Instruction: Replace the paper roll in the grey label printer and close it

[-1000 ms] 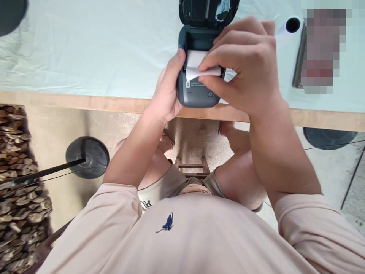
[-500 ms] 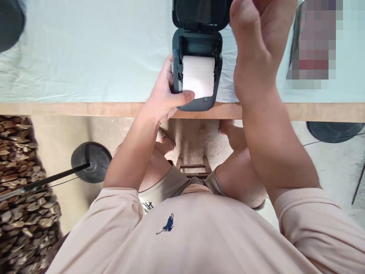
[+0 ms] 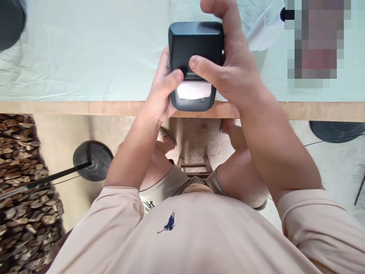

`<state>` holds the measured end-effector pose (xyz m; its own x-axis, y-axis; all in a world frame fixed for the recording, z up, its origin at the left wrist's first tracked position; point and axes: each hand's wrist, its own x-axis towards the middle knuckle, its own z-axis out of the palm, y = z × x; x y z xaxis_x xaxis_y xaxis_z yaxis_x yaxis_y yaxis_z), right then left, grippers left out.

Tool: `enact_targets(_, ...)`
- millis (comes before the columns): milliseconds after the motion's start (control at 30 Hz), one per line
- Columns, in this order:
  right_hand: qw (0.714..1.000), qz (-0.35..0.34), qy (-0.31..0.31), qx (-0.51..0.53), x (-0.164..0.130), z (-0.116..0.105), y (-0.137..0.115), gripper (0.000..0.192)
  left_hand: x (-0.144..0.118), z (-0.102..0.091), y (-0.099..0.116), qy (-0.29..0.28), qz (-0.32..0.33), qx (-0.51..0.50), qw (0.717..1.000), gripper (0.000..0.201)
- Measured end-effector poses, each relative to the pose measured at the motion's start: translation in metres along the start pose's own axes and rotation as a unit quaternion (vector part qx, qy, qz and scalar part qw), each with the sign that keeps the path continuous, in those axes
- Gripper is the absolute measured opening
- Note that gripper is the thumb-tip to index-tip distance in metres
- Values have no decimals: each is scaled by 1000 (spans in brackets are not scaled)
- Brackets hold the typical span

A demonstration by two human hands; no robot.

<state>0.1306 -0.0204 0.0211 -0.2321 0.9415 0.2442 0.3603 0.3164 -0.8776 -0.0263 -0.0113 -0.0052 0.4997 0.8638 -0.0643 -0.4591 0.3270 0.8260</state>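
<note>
A dark label printer is held over the front edge of the cloth-covered table, its lid down. White paper sticks out from under the lid's front edge, above a button on the body. My left hand grips the printer's left side, thumb bent over its top. Around the right side is my right hand, its thumb lying on the lid and its index finger reaching past the far corner. Some of its fingers are hidden behind the printer.
A white sheet or roll lies on the pale cloth at the upper right, beside a blurred-out item. The wooden table edge runs across. Below are a black round stand base and stacked firewood.
The printer's lid has swung down over the paper roll. My right hand has moved left and down onto the lid. The left hand still holds the printer.
</note>
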Motion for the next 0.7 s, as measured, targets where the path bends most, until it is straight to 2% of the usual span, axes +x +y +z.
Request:
enact_targets(33, 999, 0, -6, 39, 0, 1, 0, 59, -1, 2, 0, 6, 7, -9, 1000, 32)
enact_targets(100, 996, 16, -6, 91, 0, 2, -1, 59, -2, 5, 0, 20, 9, -11, 1000, 21)
enact_targets(167, 995, 44, 12, 90, 1, 1, -1, 52, -1, 7, 1, 26, -4, -9, 1000, 15)
enact_targets(300, 995, 85, 45, 36, 1, -1, -1, 43, 3, 6, 2, 31, -47, -41, 998, 33)
enact_targets(367, 993, 88, 67, 29, 0, -2, 0, 37, 4, 3, 1, 58, -57, -42, 996, 40)
enact_targets(433, 994, 68, 78, 31, 0, -3, 0, 35, 6, -2, -2, 91, -55, -30, 994, 39)
enact_targets(533, 998, 17, 35, 41, -2, -6, 0, 49, 8, -6, -5, 111, -44, -15, 993, 39)
enact_targets(700, 999, -10, -33, 30, -1, -14, -4, 79, 8, -5, -2, 100, -39, 0, 994, 36)
